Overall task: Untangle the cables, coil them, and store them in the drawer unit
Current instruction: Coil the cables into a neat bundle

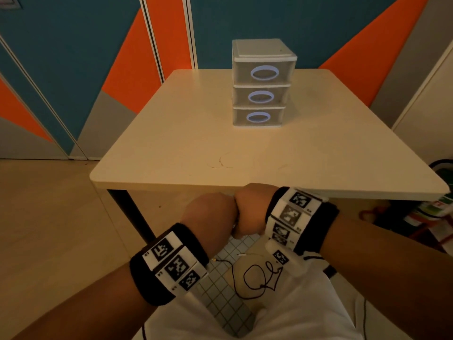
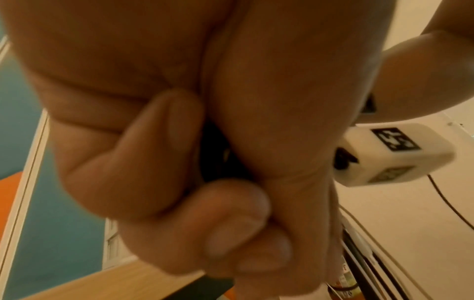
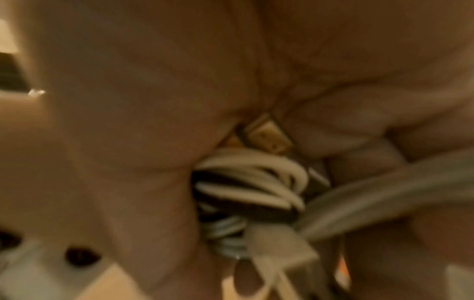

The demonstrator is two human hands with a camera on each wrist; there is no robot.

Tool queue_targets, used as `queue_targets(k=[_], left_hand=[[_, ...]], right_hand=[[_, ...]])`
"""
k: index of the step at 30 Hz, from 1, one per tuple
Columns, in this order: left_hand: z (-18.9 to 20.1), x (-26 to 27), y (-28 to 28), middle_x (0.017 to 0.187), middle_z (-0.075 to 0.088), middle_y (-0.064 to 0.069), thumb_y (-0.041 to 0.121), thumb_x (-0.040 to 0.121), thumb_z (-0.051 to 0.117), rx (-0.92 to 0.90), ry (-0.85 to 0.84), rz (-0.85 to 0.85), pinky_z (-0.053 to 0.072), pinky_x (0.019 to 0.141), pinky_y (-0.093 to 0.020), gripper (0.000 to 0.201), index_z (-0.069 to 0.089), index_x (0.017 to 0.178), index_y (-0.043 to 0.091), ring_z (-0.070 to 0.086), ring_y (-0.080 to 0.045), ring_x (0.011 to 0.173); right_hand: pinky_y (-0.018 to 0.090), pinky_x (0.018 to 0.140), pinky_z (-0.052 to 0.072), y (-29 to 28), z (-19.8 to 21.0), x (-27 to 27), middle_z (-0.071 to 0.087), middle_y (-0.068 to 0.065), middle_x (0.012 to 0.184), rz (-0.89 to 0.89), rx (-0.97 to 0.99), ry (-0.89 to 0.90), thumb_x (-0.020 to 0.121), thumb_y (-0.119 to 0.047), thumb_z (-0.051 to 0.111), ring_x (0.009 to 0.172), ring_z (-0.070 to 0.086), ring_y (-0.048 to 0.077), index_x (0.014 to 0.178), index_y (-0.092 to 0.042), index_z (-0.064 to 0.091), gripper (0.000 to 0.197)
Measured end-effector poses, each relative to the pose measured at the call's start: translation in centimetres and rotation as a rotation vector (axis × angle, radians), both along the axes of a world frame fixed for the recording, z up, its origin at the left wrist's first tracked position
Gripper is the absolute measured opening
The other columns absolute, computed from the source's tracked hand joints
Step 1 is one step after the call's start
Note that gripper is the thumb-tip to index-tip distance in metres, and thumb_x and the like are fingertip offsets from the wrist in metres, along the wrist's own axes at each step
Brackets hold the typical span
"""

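Both fists meet just below the table's front edge. My right hand [image 1: 248, 217] grips a bundle of white and black cables [image 3: 246, 182] with a USB plug [image 3: 266, 136] sticking out of it. My left hand [image 1: 213, 217] presses against the right one with its fingers [image 2: 231, 203] curled round something dark, apparently the same bundle. A thin black cable [image 1: 253, 278] lies in loose loops on my lap, with a white plug end [image 1: 241, 255] beside it. The three-drawer unit [image 1: 262, 57] stands at the back of the table with all drawers closed.
The beige table [image 1: 183, 143] is bare apart from the drawer unit. Its black leg [image 1: 132, 212] stands to the left of my hands. A checked cloth [image 1: 220, 293] covers my lap. Bags and clutter [image 1: 431, 212] sit on the floor at the right.
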State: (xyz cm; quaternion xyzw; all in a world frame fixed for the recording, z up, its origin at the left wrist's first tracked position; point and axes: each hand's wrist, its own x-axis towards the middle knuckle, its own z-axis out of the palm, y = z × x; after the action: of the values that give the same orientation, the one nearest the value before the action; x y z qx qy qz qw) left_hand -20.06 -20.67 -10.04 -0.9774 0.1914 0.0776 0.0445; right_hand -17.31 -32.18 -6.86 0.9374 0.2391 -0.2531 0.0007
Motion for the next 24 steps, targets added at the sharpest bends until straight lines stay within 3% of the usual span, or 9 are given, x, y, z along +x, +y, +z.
queue_targets(k=[4, 6, 8, 10, 13, 15, 18, 21, 24], left_hand=[[0.1, 0.1, 0.8, 0.116, 0.066, -0.002, 0.022, 0.095, 0.053, -0.074, -0.037, 0.069, 0.037, 0.071, -0.023, 0.047, 0.043, 0.141, 0.014, 0.065, -0.02, 0.103], [0.2, 0.0, 1.1, 0.104, 0.066, 0.0, 0.024, 0.095, 0.056, -0.133, -0.026, 0.066, 0.038, 0.067, -0.023, 0.078, 0.012, 0.158, 0.012, 0.064, -0.017, 0.092], [0.5, 0.0, 1.2, 0.081, 0.057, 0.006, 0.025, 0.095, 0.057, -0.142, -0.011, 0.068, 0.038, 0.059, -0.023, 0.096, -0.015, 0.157, 0.013, 0.056, -0.012, 0.072], [0.6, 0.2, 1.2, 0.078, 0.056, 0.005, 0.023, 0.092, 0.06, -0.144, 0.004, 0.068, 0.041, 0.058, -0.024, 0.105, -0.023, 0.155, 0.014, 0.053, -0.012, 0.068], [0.7, 0.2, 1.3, 0.098, 0.068, -0.001, 0.024, 0.086, 0.069, -0.169, 0.069, 0.006, 0.053, 0.073, -0.032, 0.115, -0.022, 0.156, 0.018, 0.062, -0.018, 0.086], [1.0, 0.2, 1.6, 0.106, 0.069, -0.002, 0.029, 0.083, 0.072, -0.21, 0.099, -0.052, 0.052, 0.077, -0.031, 0.117, -0.018, 0.157, 0.024, 0.063, -0.019, 0.094], [1.9, 0.5, 2.7, 0.104, 0.071, 0.005, 0.044, 0.08, 0.077, -0.346, 0.06, -0.092, 0.052, 0.074, -0.027, 0.119, -0.012, 0.159, 0.032, 0.064, -0.011, 0.086], [2.8, 0.4, 3.8, 0.099, 0.067, 0.02, 0.068, 0.069, 0.076, -0.612, 0.097, 0.01, 0.052, 0.072, -0.018, 0.112, 0.012, 0.157, 0.04, 0.066, 0.003, 0.076], [2.7, 0.1, 3.9, 0.112, 0.07, 0.018, 0.071, 0.074, 0.069, -0.958, 0.153, 0.012, 0.059, 0.083, -0.036, 0.071, 0.052, 0.135, 0.038, 0.07, -0.001, 0.094]], right_hand=[[0.032, 0.071, 0.051, 0.3, -1.4, -0.3, 0.064, 0.004, 0.087, 0.028, 0.045, -0.099, 0.09, -0.033, 0.058, 0.073, 0.055, 0.017, 0.103, -0.014, 0.069, 0.025], [0.03, 0.064, 0.049, 0.4, -1.6, -0.4, 0.066, 0.003, 0.085, 0.066, 0.053, -0.132, 0.093, -0.034, 0.053, 0.069, 0.055, 0.016, 0.117, -0.014, 0.065, 0.034], [0.024, 0.055, 0.039, 0.3, -1.8, -0.6, 0.066, 0.002, 0.085, 0.111, 0.032, -0.195, 0.095, -0.033, 0.051, 0.063, 0.052, 0.014, 0.121, -0.013, 0.064, 0.035], [0.021, 0.052, 0.032, 0.1, -1.9, -0.7, 0.068, 0.004, 0.092, 0.149, 0.039, -0.208, 0.097, -0.028, 0.05, 0.064, 0.051, 0.014, 0.116, -0.011, 0.066, 0.03], [0.023, 0.079, 0.038, -0.6, -2.0, -0.9, 0.068, 0.011, 0.11, 0.177, 0.061, -0.14, 0.101, -0.023, 0.046, 0.096, 0.062, 0.023, 0.12, -0.006, 0.065, 0.032], [0.018, 0.081, 0.032, -1.1, -2.1, -0.8, 0.067, 0.013, 0.113, 0.182, 0.101, -0.057, 0.103, -0.023, 0.042, 0.103, 0.06, 0.023, 0.121, -0.004, 0.064, 0.034], [0.026, 0.076, 0.05, -2.2, -1.2, -0.2, 0.068, 0.013, 0.098, 0.065, 0.247, 0.063, 0.1, -0.028, 0.046, 0.08, 0.061, 0.019, 0.112, -0.007, 0.066, 0.031], [0.023, 0.057, 0.048, -3.9, 0.2, 0.0, 0.063, 0.008, 0.07, -0.062, 0.476, 0.158, 0.098, -0.03, 0.052, 0.055, 0.054, 0.014, 0.089, -0.024, 0.064, 0.016], [0.03, 0.059, 0.047, -4.8, 1.1, -0.3, 0.06, 0.004, 0.055, -0.149, 0.723, 0.202, 0.096, -0.029, 0.056, 0.053, 0.056, 0.019, 0.066, -0.03, 0.063, 0.03]])
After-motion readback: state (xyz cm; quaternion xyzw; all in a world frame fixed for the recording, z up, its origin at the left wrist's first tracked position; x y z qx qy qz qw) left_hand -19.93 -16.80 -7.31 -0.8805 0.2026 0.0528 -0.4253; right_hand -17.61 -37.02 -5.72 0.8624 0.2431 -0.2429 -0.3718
